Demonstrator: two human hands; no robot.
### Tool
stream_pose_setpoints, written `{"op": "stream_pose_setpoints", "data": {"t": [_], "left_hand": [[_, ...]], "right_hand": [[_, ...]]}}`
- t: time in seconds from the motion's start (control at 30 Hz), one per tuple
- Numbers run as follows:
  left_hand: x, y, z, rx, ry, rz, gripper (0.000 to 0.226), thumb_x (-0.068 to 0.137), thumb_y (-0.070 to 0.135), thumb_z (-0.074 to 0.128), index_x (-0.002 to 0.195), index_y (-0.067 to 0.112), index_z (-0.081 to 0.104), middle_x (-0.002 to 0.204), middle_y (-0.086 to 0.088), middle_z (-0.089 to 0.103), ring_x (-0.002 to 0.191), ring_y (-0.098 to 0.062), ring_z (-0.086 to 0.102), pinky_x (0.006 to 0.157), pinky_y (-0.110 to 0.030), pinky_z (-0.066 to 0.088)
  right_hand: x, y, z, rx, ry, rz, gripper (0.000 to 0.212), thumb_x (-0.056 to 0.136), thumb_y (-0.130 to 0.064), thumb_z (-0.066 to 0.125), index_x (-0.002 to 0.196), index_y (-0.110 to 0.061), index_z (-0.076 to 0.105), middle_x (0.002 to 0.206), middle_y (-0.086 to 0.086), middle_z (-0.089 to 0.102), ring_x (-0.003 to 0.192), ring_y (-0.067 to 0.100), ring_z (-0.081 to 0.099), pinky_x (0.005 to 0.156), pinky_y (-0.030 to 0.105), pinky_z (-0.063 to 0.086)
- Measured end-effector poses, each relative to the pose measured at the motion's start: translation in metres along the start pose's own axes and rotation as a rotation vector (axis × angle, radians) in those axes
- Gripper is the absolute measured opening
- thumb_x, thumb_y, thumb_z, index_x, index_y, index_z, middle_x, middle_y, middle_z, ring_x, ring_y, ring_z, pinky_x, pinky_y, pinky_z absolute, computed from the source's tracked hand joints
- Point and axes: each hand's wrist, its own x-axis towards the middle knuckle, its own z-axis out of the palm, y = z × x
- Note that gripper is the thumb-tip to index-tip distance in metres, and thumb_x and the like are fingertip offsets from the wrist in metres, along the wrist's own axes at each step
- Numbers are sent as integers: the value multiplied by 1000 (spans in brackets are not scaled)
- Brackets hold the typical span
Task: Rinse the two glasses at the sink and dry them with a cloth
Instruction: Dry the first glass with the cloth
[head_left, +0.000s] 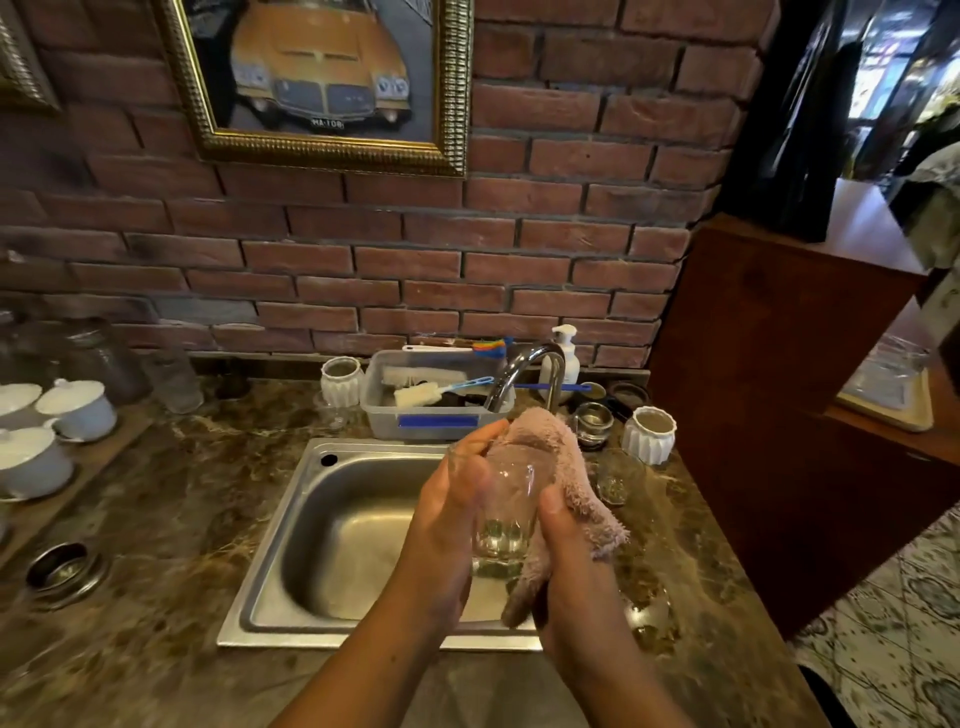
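Your clear, thick-based tumbler (506, 514) hangs over the steel sink (322, 519) — upright, long axis near vertical, mouth up toward the tap (524, 371). Your left hand (447, 519) wraps its fingers (488, 434) round it; your right hand (566, 571) grips the pink cloth (550, 452) against its side.

Licence plate (327, 123) of the orange car (317, 67), in the framed picture (451, 104) above the tap (524, 370): reads "HA·108"
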Motion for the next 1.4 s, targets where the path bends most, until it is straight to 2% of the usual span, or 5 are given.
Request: {"op": "stream_pose_setpoints", "data": {"t": [0.3,0.43,0.73,0.93,1.4], "left_hand": [[-8,11,-38,30,-102,-5,113,64,84,65,151,15,41,135,-11,66,125,-28,63,105,-44,49],[-8,17,-46,135,-67,66,136,54,92,61,144,-8,40,82,-13,68,89,-24,71,80,-14,54],[-9,10,-38,482,317,94,24,98,43,54,119,34,60,115,11,68,106,-1,65,92,-23,56],[-21,21,-12,165,269,-107,53,90,54,42,138,35,52,129,13,65,121,-3,60,106,-28,47],[-9,31,-38,-60,482,-271,32,99,20,45,106,21,76,99,-3,80,99,-23,71,77,-36,53]], "right_hand": [[-5,7,30,70,-75,91,110,33,-77,87,121,-14,65,89,8,77,59,28,60,33,24,46],[-1,10,34,71,-103,101,109,39,-73,88,128,-16,64,112,14,76,85,32,70,41,21,52],[11,11,28,-116,107,-169,72,65,-37,89,129,-22,58,106,-2,76,90,12,74,76,34,63],[18,21,31,-483,54,-477,74,79,-27,77,139,-36,35,133,-14,53,126,3,54,99,16,46],[19,24,30,-236,-272,-170,72,70,-24,86,134,-31,55,108,-1,73,71,2,66,55,17,50]]}}
